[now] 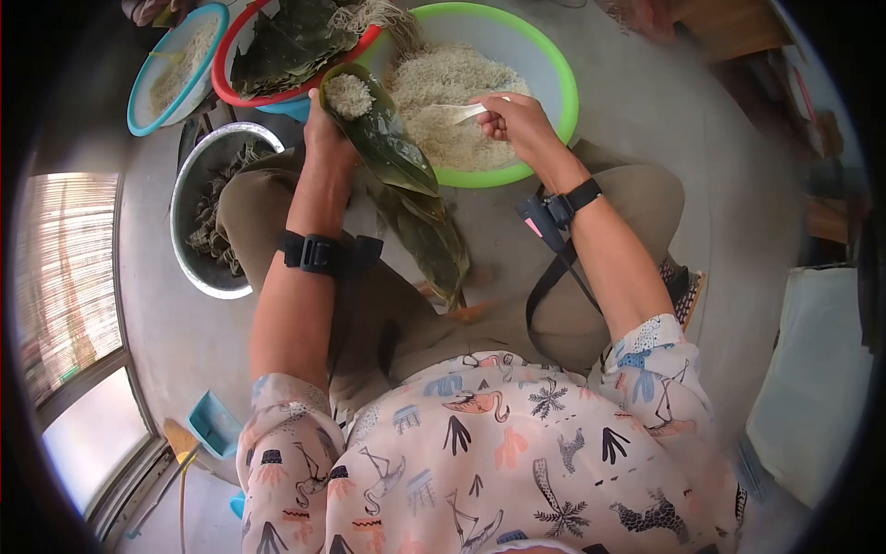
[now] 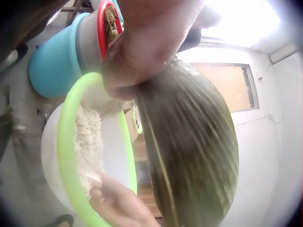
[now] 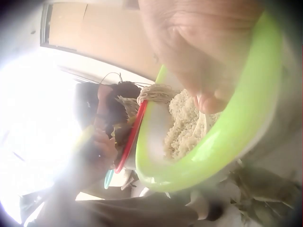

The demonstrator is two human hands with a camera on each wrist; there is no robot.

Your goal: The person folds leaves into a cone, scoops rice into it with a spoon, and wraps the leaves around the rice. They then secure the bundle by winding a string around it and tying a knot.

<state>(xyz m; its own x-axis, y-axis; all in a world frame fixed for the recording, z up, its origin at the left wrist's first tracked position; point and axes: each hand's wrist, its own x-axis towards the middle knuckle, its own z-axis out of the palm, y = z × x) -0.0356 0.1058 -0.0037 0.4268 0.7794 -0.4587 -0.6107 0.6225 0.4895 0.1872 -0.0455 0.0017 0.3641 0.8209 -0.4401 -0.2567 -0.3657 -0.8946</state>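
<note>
In the head view my left hand (image 1: 329, 138) holds long green leaves (image 1: 397, 157), whose upper end is curled into a cup with white rice (image 1: 350, 96) inside. The leaves' tails hang down toward the lap. My right hand (image 1: 521, 127) grips a white spoon (image 1: 469, 112) by its handle, its bowl down in the rice (image 1: 452, 78) of a basin with a lime-green rim (image 1: 570, 92). The left wrist view shows the broad ribbed leaf (image 2: 194, 151) close up, under the left hand. From the right wrist, the spoon (image 3: 202, 124) is partly hidden by fingers.
Left of the rice stands a red-rimmed basin (image 1: 220, 69) with loose leaves (image 1: 286, 46) and a bundle of strings (image 1: 374, 17). Beyond it is a blue-rimmed basin (image 1: 138, 115) of rice. A metal bowl (image 1: 180, 226) with wrapped leaf bundles sits beside the left knee.
</note>
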